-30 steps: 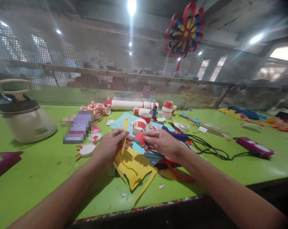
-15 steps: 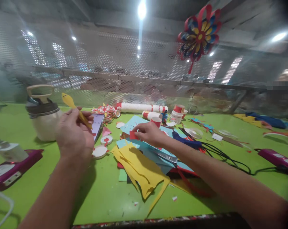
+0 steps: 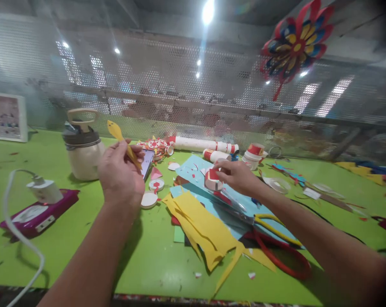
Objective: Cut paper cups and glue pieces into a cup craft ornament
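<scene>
My left hand [image 3: 122,170], palm up, pinches a narrow yellow paper strip [image 3: 116,131] with a rounded, dotted upper end. My right hand [image 3: 233,174] has its fingers closed at a small red-and-white cup-like piece [image 3: 213,179] over the light blue paper. Scissors with yellow and red handles [image 3: 276,226] lie on that paper, partly under my right forearm. Yellow paper sheets [image 3: 202,226] are in front of the blue ones. A phone [image 3: 147,162] rests just behind my left hand, and round white pieces [image 3: 149,199] lie beside it.
At the left are a jug [image 3: 84,153], a purple power strip [image 3: 41,215] with a white cable and a framed picture [image 3: 7,117]. Behind lie a white tube [image 3: 202,144] and stacked cups [image 3: 253,157]. A paper flower [image 3: 297,47] hangs above the green table [image 3: 167,264].
The view has turned left. My right hand has moved right across the blue paper, from a small red piece to the red-and-white piece. My left hand still holds the yellow strip.
</scene>
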{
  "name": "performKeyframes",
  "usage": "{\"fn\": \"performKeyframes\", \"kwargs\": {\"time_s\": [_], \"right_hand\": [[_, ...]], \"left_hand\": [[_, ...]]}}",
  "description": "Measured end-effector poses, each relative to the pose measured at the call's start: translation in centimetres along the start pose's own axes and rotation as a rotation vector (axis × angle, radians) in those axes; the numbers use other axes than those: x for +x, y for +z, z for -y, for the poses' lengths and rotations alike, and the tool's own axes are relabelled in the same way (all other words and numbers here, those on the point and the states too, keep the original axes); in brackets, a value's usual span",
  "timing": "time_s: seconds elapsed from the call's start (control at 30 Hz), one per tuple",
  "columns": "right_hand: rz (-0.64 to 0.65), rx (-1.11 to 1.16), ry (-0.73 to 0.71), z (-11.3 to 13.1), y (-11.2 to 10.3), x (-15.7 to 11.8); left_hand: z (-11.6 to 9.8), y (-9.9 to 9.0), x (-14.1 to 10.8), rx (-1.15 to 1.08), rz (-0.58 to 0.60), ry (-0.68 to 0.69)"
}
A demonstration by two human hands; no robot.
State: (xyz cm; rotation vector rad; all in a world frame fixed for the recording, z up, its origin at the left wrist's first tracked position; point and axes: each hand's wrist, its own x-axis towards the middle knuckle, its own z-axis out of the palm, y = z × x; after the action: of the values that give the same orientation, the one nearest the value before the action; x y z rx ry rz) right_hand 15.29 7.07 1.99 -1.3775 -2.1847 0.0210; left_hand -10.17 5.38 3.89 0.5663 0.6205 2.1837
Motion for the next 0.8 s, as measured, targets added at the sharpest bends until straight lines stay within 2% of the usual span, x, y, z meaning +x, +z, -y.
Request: {"fn": "performKeyframes", "kwargs": {"time_s": [0.27, 0.5, 0.63, 0.8], "right_hand": [[-0.055, -0.041, 0.124, -3.2, -2.9, -3.2], [-0.037, -0.045, 0.134, -2.8, -3.2, -0.7], [0.011, -0.065, 0.201, -4.6, -2.9, 0.2], [0.108, -0.083, 0.273, -7.1, -2.4, -0.3]], "left_hand": [[1.6, -0.4, -0.2, 0.059, 0.063, -0.059], [1.3, -0.1, 0.1, 0.097, -0.001, -0.079], [1.1, 0.5, -0.5, 0.107, -0.022, -0.103], [1.2, 0.5, -1.5, 0.134, 0.067, -0.150]]}}
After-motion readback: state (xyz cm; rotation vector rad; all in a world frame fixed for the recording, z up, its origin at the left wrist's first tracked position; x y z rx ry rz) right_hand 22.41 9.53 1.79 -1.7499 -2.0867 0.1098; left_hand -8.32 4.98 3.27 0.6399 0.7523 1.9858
